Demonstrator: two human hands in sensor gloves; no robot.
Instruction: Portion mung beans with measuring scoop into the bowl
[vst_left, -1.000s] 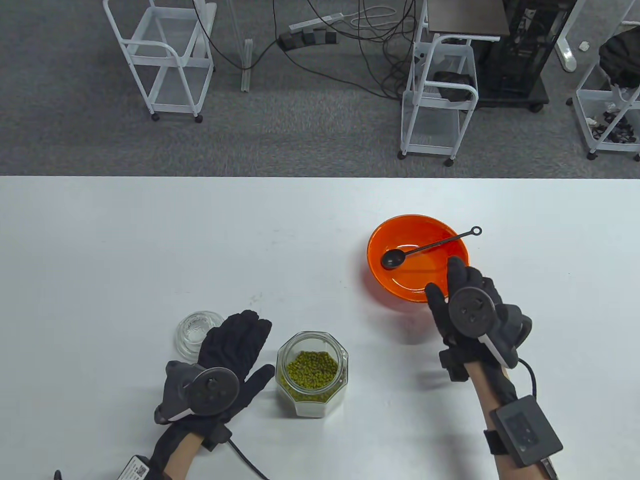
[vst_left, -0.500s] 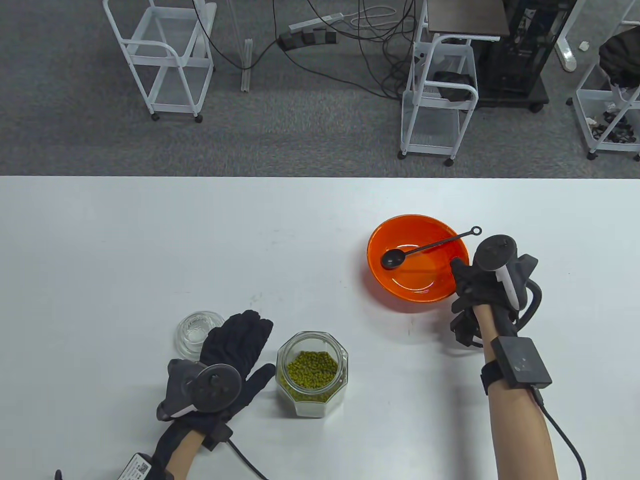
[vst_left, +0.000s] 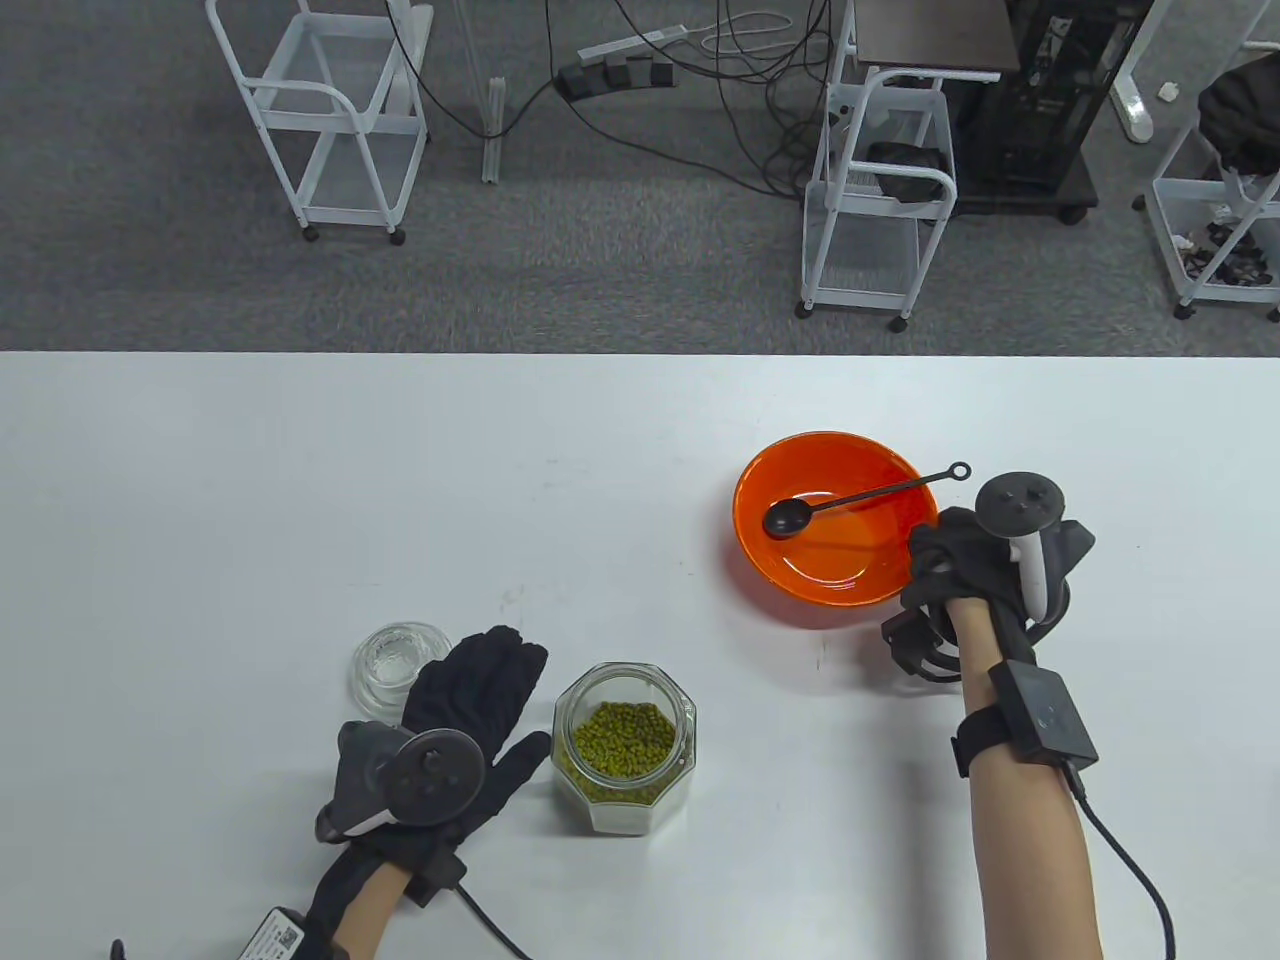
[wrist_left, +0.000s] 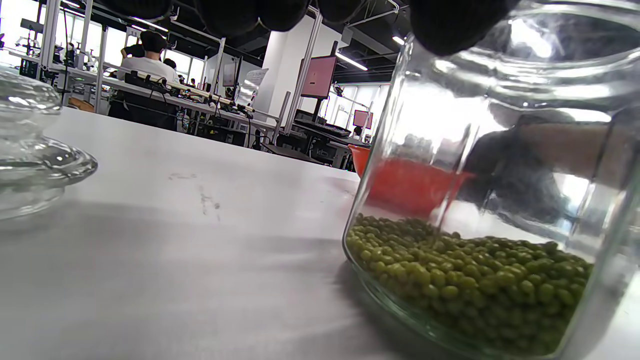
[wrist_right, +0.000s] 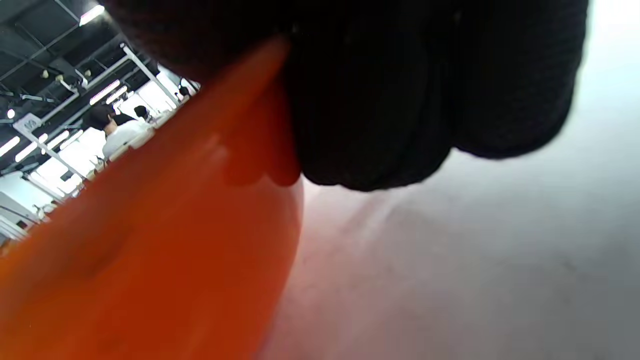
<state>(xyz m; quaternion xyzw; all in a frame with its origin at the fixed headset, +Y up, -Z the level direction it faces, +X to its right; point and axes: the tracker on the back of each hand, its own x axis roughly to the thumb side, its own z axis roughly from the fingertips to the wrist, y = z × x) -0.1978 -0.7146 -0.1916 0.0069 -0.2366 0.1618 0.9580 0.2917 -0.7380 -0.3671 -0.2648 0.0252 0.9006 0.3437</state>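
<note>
An orange bowl stands on the white table with a black measuring scoop lying in it, its handle over the right rim. My right hand is at the bowl's right side. Its fingers curl against the bowl's outer wall and rim. An open glass jar of green mung beans stands at the front. My left hand lies flat with straight fingers just left of the jar, its thumb by the glass.
The jar's glass lid sits on the table left of my left hand. White wire carts and cables stand on the floor beyond the table's far edge.
My right hand turned and moved up to the bowl's right rim, then curled round it. The bowl and scoop shifted slightly. The left hand has stayed put.
</note>
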